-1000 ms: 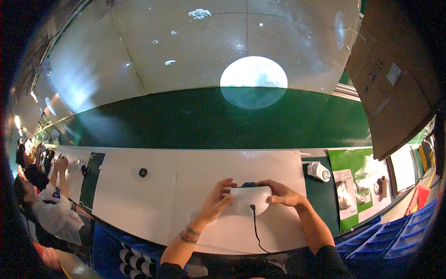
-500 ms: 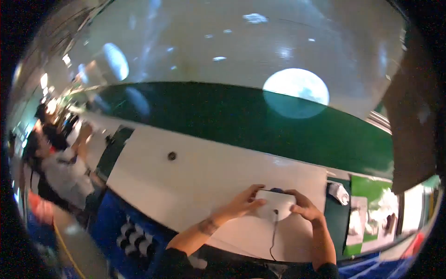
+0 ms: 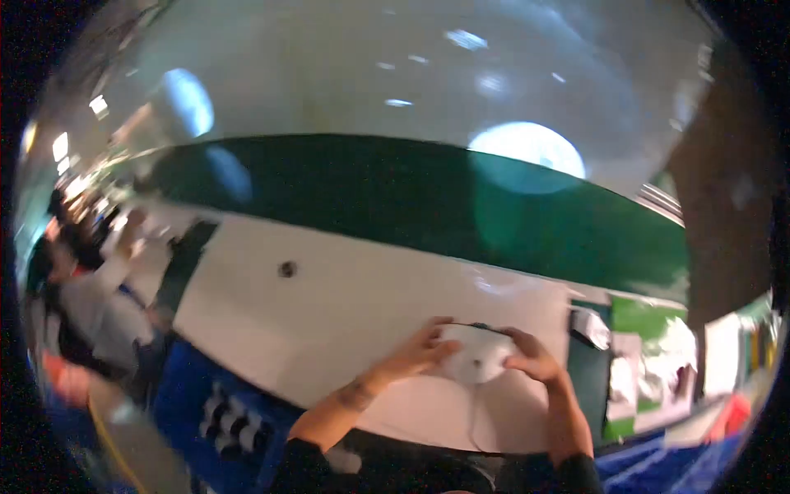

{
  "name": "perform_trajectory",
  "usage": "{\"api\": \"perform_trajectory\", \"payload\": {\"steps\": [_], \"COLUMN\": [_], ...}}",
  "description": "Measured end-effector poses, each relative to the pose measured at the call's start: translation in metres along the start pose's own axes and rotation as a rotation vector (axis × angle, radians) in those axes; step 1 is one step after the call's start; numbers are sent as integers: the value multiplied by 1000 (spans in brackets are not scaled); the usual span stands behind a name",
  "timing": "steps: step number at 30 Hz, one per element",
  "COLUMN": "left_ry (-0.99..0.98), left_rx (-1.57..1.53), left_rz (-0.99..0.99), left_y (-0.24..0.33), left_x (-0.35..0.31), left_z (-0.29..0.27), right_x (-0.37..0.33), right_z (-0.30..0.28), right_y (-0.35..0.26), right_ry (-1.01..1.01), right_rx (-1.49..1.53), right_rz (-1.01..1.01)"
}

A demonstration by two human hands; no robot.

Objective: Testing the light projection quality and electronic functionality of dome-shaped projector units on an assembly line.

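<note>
Above the near right part of a white work surface [image 3: 354, 300], I hold a white boxy device with rounded corners [image 3: 480, 354] between both hands. Its near side has a small dark spot, and a thin cord [image 3: 472, 421] runs down from there toward me. My left hand [image 3: 428, 347] grips the left side, with the thumb on the near face. On the opposite side, my right hand [image 3: 533, 357] closes round the edge, thumb likewise in front. Something dark shows at the device's far edge. Motion blur hides finer detail.
A small dark round object [image 3: 286, 269] lies on the white surface, farther left. A blue crate [image 3: 239, 403] with black and white pieces stands at lower left. Other people [image 3: 103, 305] are at the far left. To the right are a white crumpled-looking item [image 3: 591, 328] and a green-and-white sheet [image 3: 650, 370].
The whole view has shifted slightly, moving the table and its objects a little left and up in the picture. Both hands still hold the white device, which has tipped slightly.
</note>
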State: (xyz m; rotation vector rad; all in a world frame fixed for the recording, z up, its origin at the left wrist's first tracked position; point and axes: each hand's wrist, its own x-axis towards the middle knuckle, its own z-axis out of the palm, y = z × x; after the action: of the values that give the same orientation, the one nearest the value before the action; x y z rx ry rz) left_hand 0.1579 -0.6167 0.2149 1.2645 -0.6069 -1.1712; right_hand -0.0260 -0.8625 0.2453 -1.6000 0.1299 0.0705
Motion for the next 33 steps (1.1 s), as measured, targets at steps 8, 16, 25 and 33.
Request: {"api": "perform_trajectory", "payload": {"steps": [8,16,25,33], "left_ry": [-190,-156,-40,38], "left_rx": [60,155,252,388], "left_rz": [298,283,290,353], "left_y": [1,1,16,12], "left_x": [6,8,-1,5], "left_z": [-8,-9,14,15], "right_x": [-1,7,-10,-15], "right_z": [0,7,50,88], "right_y": [-4,3,-37,-62], "right_ry": [61,13,428,489], "right_rx": [-259,-41,-1057,-1316], "right_rz": [-271,-230,-803,-1045]}}
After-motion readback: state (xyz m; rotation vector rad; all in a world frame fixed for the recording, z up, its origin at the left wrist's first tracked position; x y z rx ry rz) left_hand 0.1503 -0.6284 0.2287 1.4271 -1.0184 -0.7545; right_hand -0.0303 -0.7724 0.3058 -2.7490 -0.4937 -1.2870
